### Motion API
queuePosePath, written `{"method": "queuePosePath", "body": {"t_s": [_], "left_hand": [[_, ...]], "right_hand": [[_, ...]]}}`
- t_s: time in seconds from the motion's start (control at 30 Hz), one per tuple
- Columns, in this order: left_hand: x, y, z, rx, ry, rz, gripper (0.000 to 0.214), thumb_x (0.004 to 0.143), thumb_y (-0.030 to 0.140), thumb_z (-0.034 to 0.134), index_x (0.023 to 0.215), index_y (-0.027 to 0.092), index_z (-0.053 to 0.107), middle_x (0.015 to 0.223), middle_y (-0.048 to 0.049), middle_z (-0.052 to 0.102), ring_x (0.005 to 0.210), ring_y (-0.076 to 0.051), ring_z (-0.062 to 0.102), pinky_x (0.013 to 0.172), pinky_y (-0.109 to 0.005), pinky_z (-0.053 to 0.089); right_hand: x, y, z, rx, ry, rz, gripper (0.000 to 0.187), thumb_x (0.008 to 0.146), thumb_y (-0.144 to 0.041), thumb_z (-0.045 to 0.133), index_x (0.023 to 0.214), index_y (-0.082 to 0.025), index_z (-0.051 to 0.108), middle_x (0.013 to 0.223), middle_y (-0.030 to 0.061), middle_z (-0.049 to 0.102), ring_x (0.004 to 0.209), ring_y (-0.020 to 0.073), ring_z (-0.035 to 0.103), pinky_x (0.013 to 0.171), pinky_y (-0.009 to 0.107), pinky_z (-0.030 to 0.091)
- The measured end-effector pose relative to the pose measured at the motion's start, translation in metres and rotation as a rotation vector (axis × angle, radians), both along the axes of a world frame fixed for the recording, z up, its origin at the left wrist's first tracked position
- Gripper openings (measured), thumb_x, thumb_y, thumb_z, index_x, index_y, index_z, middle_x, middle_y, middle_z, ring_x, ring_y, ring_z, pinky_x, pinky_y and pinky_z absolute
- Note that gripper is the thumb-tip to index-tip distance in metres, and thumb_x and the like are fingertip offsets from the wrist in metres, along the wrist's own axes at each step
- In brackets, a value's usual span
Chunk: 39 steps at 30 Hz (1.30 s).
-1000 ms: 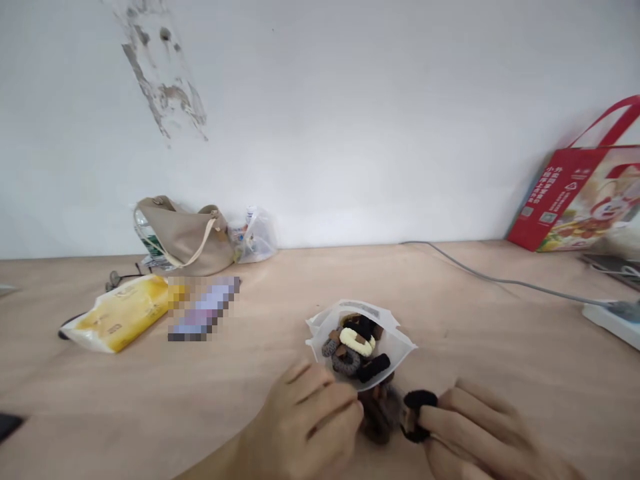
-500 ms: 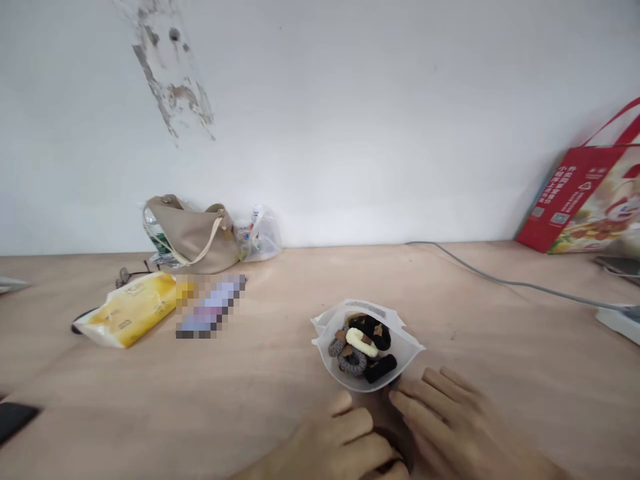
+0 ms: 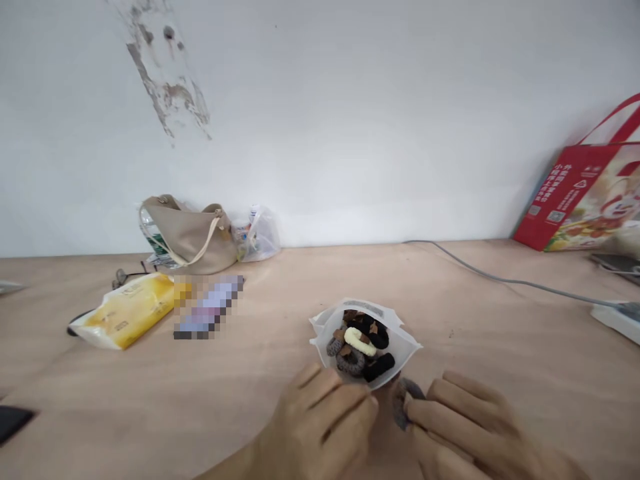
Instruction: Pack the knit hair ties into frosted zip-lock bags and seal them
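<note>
A small frosted plastic pouch (image 3: 400, 339) lies open on the wooden table (image 3: 280, 373), with several hair ties (image 3: 361, 341) in it: black, cream, grey and brown. My left hand (image 3: 320, 423) sits just in front of the pouch, fingers curled, touching its near edge. My right hand (image 3: 465, 427) is beside it on the right, its fingertips pinching a grey hair tie (image 3: 406, 400) next to the pouch's near edge. What lies under my left palm is hidden.
A beige shoulder bag (image 3: 187, 233) and a clear plastic bag (image 3: 255, 233) stand at the wall. A yellow packet (image 3: 123, 310) lies left. A grey cable (image 3: 500, 277) runs to a white power strip (image 3: 617, 315). A red gift bag (image 3: 585, 193) leans at the right.
Both hands drew back toward me, then came forward to the pouch again. The black tie in my right fingers a second ago is gone from view; a grey one is there now.
</note>
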State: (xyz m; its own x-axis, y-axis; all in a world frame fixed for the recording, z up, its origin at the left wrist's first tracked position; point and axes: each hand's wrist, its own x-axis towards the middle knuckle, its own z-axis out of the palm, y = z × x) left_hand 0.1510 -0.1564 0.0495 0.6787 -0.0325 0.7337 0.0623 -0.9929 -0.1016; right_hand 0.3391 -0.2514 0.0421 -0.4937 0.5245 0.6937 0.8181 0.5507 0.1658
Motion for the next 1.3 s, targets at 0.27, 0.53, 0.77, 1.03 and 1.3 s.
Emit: {"method": "queuePosePath", "body": {"t_s": [0.27,0.53,0.77,1.03,1.3], "left_hand": [[-0.004,-0.004,-0.010,0.007,0.001,0.020,0.017,0.080,0.003,0.052,0.083,0.015,0.063,0.061,-0.0007,0.064,0.055,-0.013,0.054,0.051,-0.026,0.044],[-0.011,0.018,-0.014,-0.126,-0.141,0.377,0.031,0.072,-0.003,0.044,0.084,0.018,0.063,0.089,-0.0088,0.056,0.081,-0.020,0.054,0.068,-0.032,0.051],[-0.011,0.043,-0.021,-0.154,-0.007,0.406,0.026,0.080,0.004,0.046,0.092,0.020,0.063,0.098,-0.0065,0.067,0.094,-0.022,0.060,0.078,-0.038,0.052],[-0.008,0.045,-0.007,-0.115,-0.024,0.304,0.023,0.087,0.006,0.045,0.087,0.021,0.063,0.085,0.0000,0.072,0.084,-0.017,0.065,0.085,-0.035,0.042],[-0.014,0.061,0.017,-0.189,0.048,0.337,0.023,0.089,0.009,0.041,0.084,0.021,0.060,0.082,0.0008,0.072,0.077,-0.015,0.065,0.091,-0.038,0.036]], "right_hand": [[-0.001,0.015,0.006,0.068,-0.014,-0.041,0.036,0.093,-0.005,0.029,0.090,-0.016,0.063,0.087,0.0048,0.070,0.070,0.0158,0.058,0.072,0.032,0.042],[0.020,0.022,-0.043,-0.350,0.017,-0.189,0.018,0.087,-0.010,0.045,0.094,-0.022,0.058,0.091,0.0041,0.064,0.083,0.0189,0.059,0.073,0.030,0.046],[0.011,0.019,-0.033,-0.255,0.070,0.016,0.021,0.085,-0.006,0.041,0.083,-0.021,0.056,0.080,0.0007,0.064,0.070,0.0134,0.058,0.063,0.024,0.043],[0.007,0.034,0.009,0.109,0.078,-0.188,0.013,0.090,-0.015,0.050,0.096,-0.017,0.061,0.099,0.0093,0.066,0.077,0.0179,0.055,0.074,0.033,0.044],[0.059,0.046,0.010,-0.141,0.042,-0.245,0.016,0.089,-0.036,0.054,0.086,-0.022,0.061,0.112,0.0087,0.063,0.107,0.0275,0.054,0.092,0.051,0.036]]}}
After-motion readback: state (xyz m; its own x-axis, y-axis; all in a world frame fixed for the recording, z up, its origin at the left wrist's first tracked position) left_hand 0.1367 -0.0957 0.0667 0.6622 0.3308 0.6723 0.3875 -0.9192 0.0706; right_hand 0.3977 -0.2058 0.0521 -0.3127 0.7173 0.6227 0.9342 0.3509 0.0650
